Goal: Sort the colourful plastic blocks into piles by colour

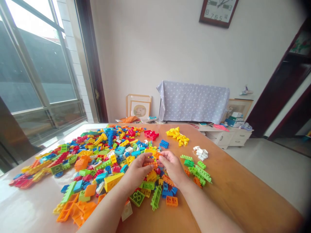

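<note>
My left hand (137,171) and my right hand (171,165) meet over the middle of a wooden table (243,194). Together they pinch a long orange brick (151,164) by its two ends, fingers curled round it. Under and around the hands lies a big heap of mixed plastic bricks (97,158) in several colours. Sorted little groups lie apart: yellow bricks (178,136), red bricks (151,134), white bricks (201,153), green bricks (197,169) just right of my right hand, and a blue brick (164,144).
A large window (36,71) fills the left side. Behind the table stand a cabinet draped in dotted cloth (193,100), framed pictures (138,106) on the floor and a low white drawer unit (228,134). A clock (217,11) hangs on the wall.
</note>
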Motion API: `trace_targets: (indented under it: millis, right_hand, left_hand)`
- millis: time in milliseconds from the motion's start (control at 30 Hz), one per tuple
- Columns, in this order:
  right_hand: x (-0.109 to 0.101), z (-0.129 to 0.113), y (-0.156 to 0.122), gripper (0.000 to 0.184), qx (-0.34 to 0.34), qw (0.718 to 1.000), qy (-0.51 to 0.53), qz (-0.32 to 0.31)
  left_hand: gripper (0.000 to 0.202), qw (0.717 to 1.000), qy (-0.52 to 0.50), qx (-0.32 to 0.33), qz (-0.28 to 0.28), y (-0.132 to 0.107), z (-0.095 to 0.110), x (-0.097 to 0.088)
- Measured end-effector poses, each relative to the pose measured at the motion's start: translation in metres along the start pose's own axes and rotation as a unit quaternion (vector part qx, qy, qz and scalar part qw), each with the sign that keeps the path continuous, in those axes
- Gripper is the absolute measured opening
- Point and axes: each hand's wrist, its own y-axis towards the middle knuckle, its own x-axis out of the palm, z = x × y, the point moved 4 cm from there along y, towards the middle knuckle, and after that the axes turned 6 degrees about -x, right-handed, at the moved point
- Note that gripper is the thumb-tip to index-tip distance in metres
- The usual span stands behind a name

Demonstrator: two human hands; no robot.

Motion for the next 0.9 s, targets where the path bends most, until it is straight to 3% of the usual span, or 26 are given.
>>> trace_targets:
  millis: [200, 433, 533, 700, 900]
  right_hand:
    - [0.002, -0.003, -0.006, 0.025, -0.023, 0.997, -0.064, -0.036]
    - [-0.003, -0.014, -0.015, 0.047, -0.014, 0.989, -0.08, -0.126]
    - [-0.002, -0.016, -0.019, 0.046, -0.019, 0.983, -0.096, -0.154]
    - [-0.001, -0.014, -0.021, 0.044, -0.024, 0.986, -0.082, -0.145]
    - [0.002, -0.015, -0.019, 0.039, -0.017, 0.989, -0.044, -0.141]
  left_hand:
    - [0.056, 1.0, 0.024, 0.005, -0.01, -0.008, 0.012, 0.004]
    - [0.06, 0.998, 0.033, -0.017, -0.045, -0.008, 0.01, 0.003]
    - [0.065, 0.997, 0.032, -0.022, -0.06, -0.009, 0.01, 0.005]
    - [0.06, 0.997, 0.042, 0.023, -0.068, -0.01, 0.016, 0.01]
    - [0.062, 0.997, 0.033, 0.025, -0.065, -0.009, 0.014, 0.012]
